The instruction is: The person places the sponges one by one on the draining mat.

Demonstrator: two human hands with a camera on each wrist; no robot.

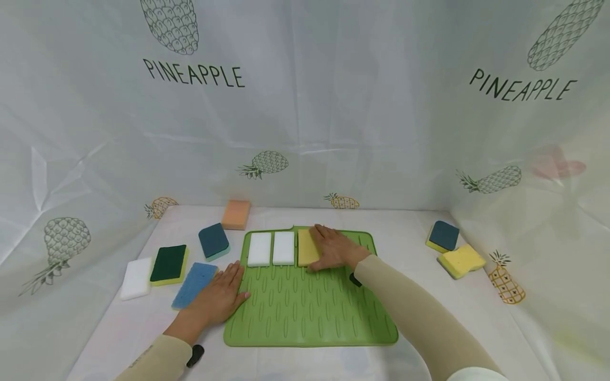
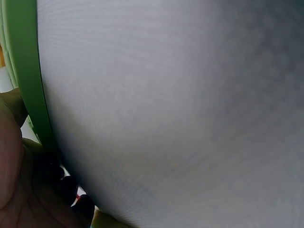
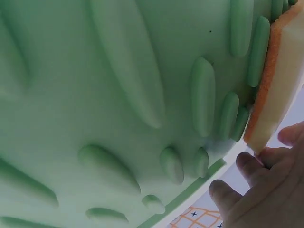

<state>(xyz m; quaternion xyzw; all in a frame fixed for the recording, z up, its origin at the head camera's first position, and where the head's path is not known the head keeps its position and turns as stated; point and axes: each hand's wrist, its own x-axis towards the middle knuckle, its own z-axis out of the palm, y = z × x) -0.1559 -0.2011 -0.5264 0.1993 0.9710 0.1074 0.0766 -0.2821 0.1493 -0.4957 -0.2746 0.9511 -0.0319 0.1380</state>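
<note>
My right hand (image 1: 333,247) is over a yellow sponge (image 1: 307,248) at the far side of a ribbed green mat (image 1: 310,317), thumb by its near edge and fingers over its far edge. In the right wrist view the sponge (image 3: 278,90) shows an orange layer against the mat. To its left, two white sponges, one wider (image 1: 259,248) and one narrower (image 1: 284,247), lie side by side on the mat. My left hand (image 1: 220,297) rests with extended fingers along the mat's left edge, beside a blue sponge (image 1: 196,284) partly covered by it.
Left of the mat lie a white sponge (image 1: 136,278), a green-and-yellow sponge (image 1: 169,263), a dark blue sponge (image 1: 214,241) and an orange sponge (image 1: 235,214). On the right are a dark-topped sponge (image 1: 443,235) and a yellow sponge (image 1: 460,260). A pineapple-print sheet (image 1: 371,106) hangs behind.
</note>
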